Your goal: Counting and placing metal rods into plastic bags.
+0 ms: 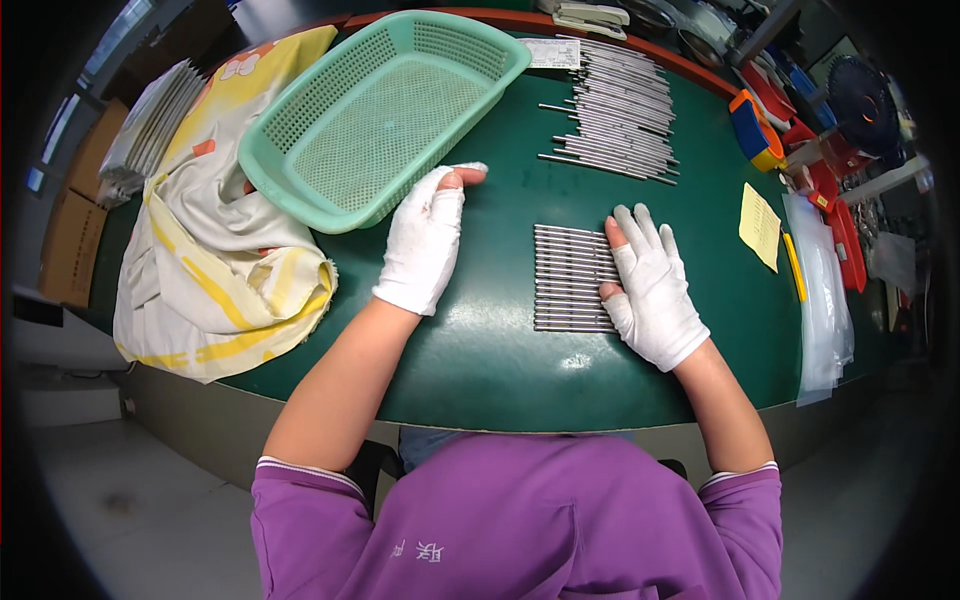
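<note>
My right hand [655, 285], in a white glove with bare thumb and forefinger tips, lies over the right ends of a row of thin metal rods [572, 280]. Its fingers are stretched out, and the thumb touches the rods near their lower right part. These rods lie side by side and show dark bands. My left hand [425, 240], gloved likewise, is on its edge beside the near right side of a green plastic basket [475, 100]. Its fingers bend to the right, with no object visible in them; whether it touches the basket I cannot tell.
More metal rods [622, 110] lie unevenly at the back, beside a paper label [553, 53]. A yellow-white cloth [225, 260] lies at left under the basket. To the right are a yellow note [760, 227], a yellow pen-like stick [794, 267], clear plastic bags [822, 310] and red trays [848, 245].
</note>
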Tool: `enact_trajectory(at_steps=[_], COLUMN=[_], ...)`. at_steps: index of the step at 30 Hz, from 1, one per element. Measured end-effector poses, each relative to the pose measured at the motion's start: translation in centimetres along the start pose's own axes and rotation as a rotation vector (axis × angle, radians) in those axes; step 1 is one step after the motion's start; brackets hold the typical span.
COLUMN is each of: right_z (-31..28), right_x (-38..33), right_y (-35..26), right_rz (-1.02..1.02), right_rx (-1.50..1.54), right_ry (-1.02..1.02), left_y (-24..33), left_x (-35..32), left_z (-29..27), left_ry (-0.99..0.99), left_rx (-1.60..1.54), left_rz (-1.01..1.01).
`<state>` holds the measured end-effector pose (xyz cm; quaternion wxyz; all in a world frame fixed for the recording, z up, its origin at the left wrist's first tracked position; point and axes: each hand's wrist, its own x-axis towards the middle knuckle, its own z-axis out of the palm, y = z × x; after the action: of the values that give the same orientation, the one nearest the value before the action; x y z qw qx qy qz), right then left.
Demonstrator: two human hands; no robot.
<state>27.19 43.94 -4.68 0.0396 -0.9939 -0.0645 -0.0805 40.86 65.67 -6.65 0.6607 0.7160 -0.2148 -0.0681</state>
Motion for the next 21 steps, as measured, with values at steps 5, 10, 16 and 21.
enact_trajectory(at_steps=[5,10,16,21], right_z=[-0.4,-1.3,-3.4,-3.6], right_x=[-1.2,-2.4,-3.0,-0.9], right_y=[-0.7,-1.8,-1.7,0.1], right_rz=[0.011,0.012,-0.061,-0.223], right_rx=[0.005,0.024,0.117,0.217], right_ry=[-0.018,-0.060,-0.114,-0.155], left_y=[0.5,0.5,2.6,5.5], left_x=[0.2,-1.1,-4.5,-4.0], left_z=[0.1,0.8,3.9,4.9], left_ry=[-0.067,-0.414,-0.574,-0.663], left_rx=[0.062,0.474,0.781,0.890], left_rz=[-0.015,0.387,0.550,0.499])
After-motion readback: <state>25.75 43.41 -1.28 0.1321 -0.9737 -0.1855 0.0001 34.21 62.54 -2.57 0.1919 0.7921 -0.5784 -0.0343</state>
